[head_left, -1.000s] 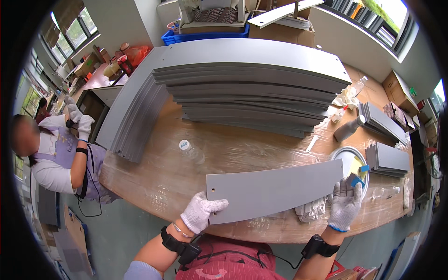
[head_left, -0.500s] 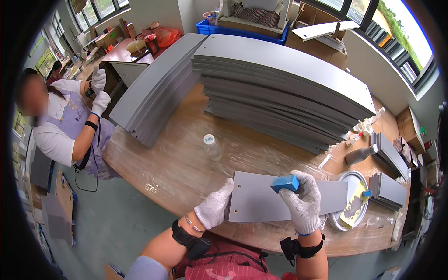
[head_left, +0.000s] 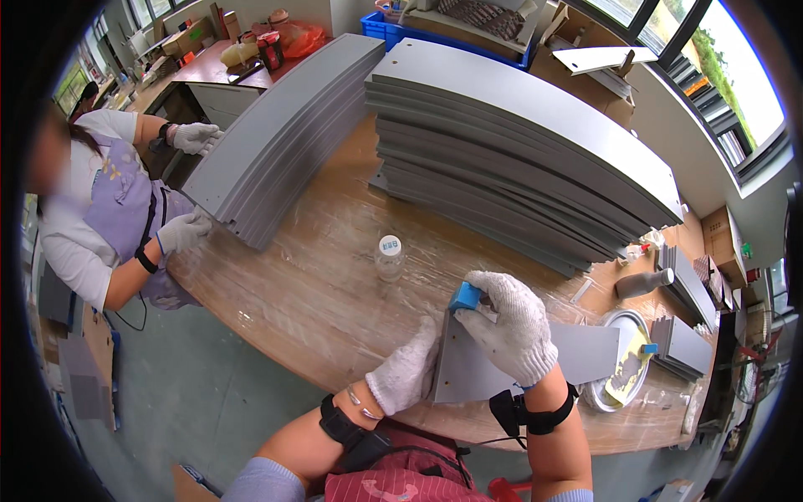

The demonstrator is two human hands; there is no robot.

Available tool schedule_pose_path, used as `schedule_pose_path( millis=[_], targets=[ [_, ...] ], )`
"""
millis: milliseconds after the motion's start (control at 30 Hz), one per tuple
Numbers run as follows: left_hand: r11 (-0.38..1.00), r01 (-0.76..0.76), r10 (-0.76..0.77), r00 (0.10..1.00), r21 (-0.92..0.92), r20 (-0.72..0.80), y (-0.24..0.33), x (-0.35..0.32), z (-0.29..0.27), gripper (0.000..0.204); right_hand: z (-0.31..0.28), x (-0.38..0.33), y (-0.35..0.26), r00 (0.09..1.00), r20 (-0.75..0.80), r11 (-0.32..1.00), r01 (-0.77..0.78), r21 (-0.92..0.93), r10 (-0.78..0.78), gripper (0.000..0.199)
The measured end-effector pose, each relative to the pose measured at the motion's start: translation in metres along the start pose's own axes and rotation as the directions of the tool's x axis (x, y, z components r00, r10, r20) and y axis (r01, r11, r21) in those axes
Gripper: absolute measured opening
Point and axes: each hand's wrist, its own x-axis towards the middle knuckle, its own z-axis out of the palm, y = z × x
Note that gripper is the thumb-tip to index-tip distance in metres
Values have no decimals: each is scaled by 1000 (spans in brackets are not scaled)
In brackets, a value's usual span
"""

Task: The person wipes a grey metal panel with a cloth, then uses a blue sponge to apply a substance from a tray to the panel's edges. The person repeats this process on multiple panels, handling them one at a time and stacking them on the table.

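Note:
A flat grey panel [head_left: 473,374] with small holes near its left end lies in front of me, its right end by a round white lid [head_left: 638,386]. In a white knit glove, my left hand [head_left: 407,366] grips the panel's left edge; its fingertips are partly hidden. My right hand [head_left: 514,328], gloved too, pinches a small blue block [head_left: 465,296] at the panel's far left corner. Some of the panel is covered by this hand. Beyond the block stands a clear bottle [head_left: 390,261] with a white cap.
Tall stacks of grey panels [head_left: 519,117] fill the table's far side. At the right are a grey bottle [head_left: 644,283], shorter panels [head_left: 682,347], and a yellow sheet with another blue piece on the lid. A co-worker [head_left: 125,201] at the left has gloved hands by the left stack.
My right hand has carried the blue block left and away from me to the panel's corner. The panel has shifted slightly right. The co-worker's hands have lowered to the left stack.

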Motion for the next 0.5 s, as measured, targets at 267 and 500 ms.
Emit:
schedule_pose_path(
  millis=[267, 500],
  targets=[
    [999, -34, 34, 999, 5, 15, 8, 3, 2, 89, 0, 6, -10, 994, -6, 983, 110, -150, -112, 41],
    [999, -42, 42, 999, -20, 26, 12, 4, -2, 93, 5, -14, -19, 975, 108, 956, 212, -204, -193, 42]
  ],
)
